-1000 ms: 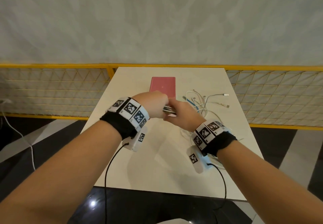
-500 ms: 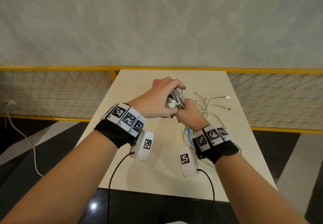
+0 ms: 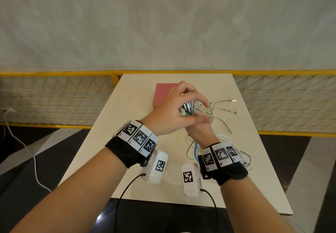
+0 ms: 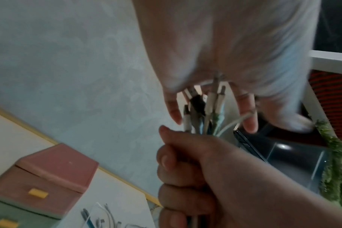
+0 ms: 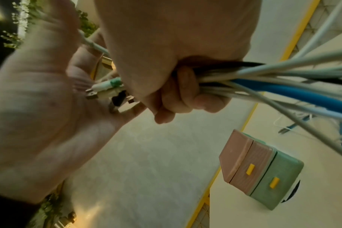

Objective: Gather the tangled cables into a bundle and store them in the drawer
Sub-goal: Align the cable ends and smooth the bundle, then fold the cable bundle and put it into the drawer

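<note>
White and blue cables (image 5: 273, 83) are mostly bunched up now, so I'd call this roughly halfway. My right hand (image 3: 198, 129) has its grip closed tight around the stems of the bundle, plug ends poking out the top, held up off the table (image 3: 138, 160). My left hand (image 3: 174, 111) cups over those plug ends (image 4: 211, 104) with fingers curled. From the wrist views it looks like it's only patting them level, with nothing clamped, but I can't tell for sure.

What's left, as I read it: the tails aren't gathered. A few loose ends (image 3: 223, 109) trail out on the table at about 3 o'clock from my hands, and a loop of white and blue slack (image 3: 195, 149) hangs at 6 o'clock under my right wrist. Those need coiling in before anything gets stored.

The drawer unit (image 5: 258, 169), pink on top and green below with yellow pulls, sits at roughly 11 o'clock from my hands, near the far edge of the table. Both drawers look closed, so I'll need a free hand to open one. Nothing blocks the way there. Main snag risk, I'd guess, is the dangling slack dragging or catching on my wrist cameras (image 3: 190, 180).
</note>
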Demonstrator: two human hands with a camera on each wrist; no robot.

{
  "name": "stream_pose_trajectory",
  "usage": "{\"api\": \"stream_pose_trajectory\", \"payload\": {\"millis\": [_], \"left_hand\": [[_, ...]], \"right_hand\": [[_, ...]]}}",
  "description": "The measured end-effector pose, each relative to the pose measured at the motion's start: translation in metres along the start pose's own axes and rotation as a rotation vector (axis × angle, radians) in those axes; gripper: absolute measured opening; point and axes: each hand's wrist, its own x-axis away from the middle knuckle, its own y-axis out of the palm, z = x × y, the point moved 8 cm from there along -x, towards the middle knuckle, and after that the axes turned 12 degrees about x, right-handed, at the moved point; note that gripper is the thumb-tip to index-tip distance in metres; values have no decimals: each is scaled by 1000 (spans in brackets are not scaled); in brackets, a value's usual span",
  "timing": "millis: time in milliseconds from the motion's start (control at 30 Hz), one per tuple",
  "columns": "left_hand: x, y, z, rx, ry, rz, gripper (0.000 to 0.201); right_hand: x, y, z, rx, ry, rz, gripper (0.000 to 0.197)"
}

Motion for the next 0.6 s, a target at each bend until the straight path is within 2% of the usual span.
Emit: {"api": "stream_pose_trajectory", "payload": {"millis": [33,67,200,300,400,500,600], "left_hand": [[-1,1,2,7,22,33,26],[-2,1,1,29,23,52,28],[-2,-1,-10,180,-91,40,40],[-2,1,-11,190,-147,-8,38],[-7,5,-4,162,-114,-40,41],[-8,-1,1,251,-94,87,44],[-8,-2,2,264,-105,172,29]], "right_hand": [[0,0,-6,15,-29,17,24],[0,-1,-10,65,-72,31,20],[3,-9,3,86,77,27,27],[6,-12,-2,61,64,-4,12],[6,-12,-4,70,46,-17,14],[3,-16,-2,91,42,-33,13],[0,-19,0,96,40,-46,9]]}}
